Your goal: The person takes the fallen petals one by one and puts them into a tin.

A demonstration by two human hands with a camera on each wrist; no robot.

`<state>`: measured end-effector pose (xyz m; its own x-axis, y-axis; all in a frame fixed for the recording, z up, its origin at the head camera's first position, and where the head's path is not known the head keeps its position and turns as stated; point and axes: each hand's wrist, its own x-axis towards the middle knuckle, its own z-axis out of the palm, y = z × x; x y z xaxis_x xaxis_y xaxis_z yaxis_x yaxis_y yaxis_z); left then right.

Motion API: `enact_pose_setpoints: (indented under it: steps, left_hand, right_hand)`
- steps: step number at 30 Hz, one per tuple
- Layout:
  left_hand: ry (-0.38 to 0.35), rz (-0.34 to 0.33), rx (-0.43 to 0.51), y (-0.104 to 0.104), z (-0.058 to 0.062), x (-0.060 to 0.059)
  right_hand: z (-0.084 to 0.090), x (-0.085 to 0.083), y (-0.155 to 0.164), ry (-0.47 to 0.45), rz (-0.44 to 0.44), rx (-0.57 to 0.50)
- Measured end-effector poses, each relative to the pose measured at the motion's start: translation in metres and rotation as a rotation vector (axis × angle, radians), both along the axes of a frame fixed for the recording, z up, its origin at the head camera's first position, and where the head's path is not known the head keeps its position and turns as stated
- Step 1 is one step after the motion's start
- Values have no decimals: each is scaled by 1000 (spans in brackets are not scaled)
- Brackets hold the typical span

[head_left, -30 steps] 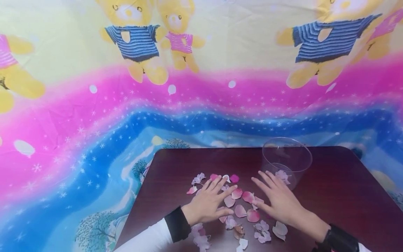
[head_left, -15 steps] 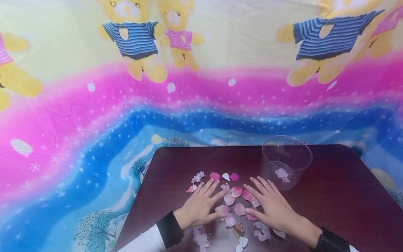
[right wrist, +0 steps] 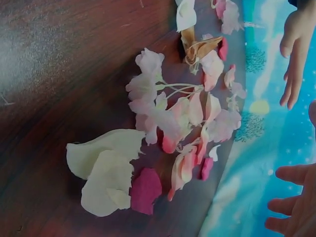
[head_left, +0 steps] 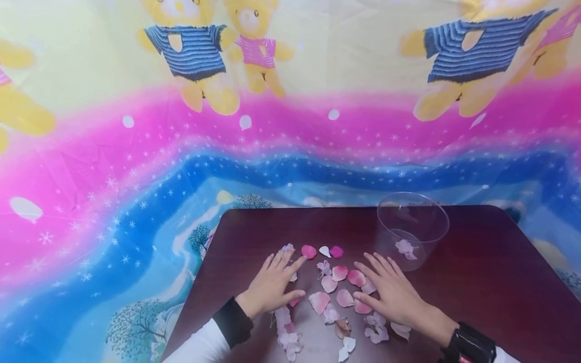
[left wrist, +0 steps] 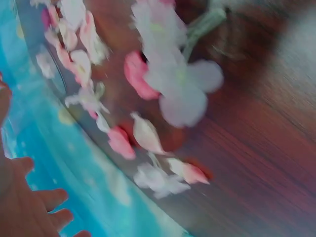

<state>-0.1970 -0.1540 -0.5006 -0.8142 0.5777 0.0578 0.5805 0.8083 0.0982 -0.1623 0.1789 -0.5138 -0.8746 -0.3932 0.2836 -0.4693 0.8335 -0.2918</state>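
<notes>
My left hand (head_left: 272, 285) hovers palm down over the left side of the scattered petals, its fingers spread and holding nothing. Opposite it, my right hand (head_left: 392, 290) also has spread fingers, above the right edge of the petals. Between both lie pink petals (head_left: 320, 303), a magenta petal (head_left: 336, 252), a small white petal (head_left: 324, 251) and a brown, dried petal (head_left: 342, 328). Pale pink blossoms (head_left: 376, 327) lie nearer the front, as do white petals (head_left: 347, 348). In the left wrist view, a pale blossom (left wrist: 182, 103) looks large and blurred. The left hand covers some petals.
Behind the right hand stands a clear plastic tub (head_left: 424, 254) with a pale pink blossom (head_left: 406, 249) inside. The dark reddish-brown table (head_left: 490, 272) extends to the right. A bear-patterned cloth (head_left: 290, 121) hangs behind its back edge.
My left hand has moved left, uncovering pink petals near the middle. My right hand has shifted slightly left, away from the tub. The head view has tilted down a little.
</notes>
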Motion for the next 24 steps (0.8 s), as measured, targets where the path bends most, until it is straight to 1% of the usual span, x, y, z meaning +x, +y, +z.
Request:
enact_pose_setpoints:
  steps: [4,7,9,13,15,19,24]
  left_hand:
    - [-7,82,38,-18,-2,-9]
    - [3,134,58,-30,-7,-16]
    - [2,163,66,-37,-12,-19]
    - [-15,207,41,-46,-23,-23]
    - [-11,216,19,-48,-29,-25]
    - [21,203,-1,-49,-38,-30]
    - [33,188,-1,-45,-45,-39]
  right_hand:
    - [-3,-5,-5,-13,-5,2]
    - [-2,-9,-13,-7,6,5]
    - [-2,-11,-20,-5,22,2]
    - [-2,-14,-35,1,51,11]
    - [-3,-15,-44,0,63,15]
    - [-3,-18,-63,-25,91,21]
    - [-4,-20,-83,-65,134,26]
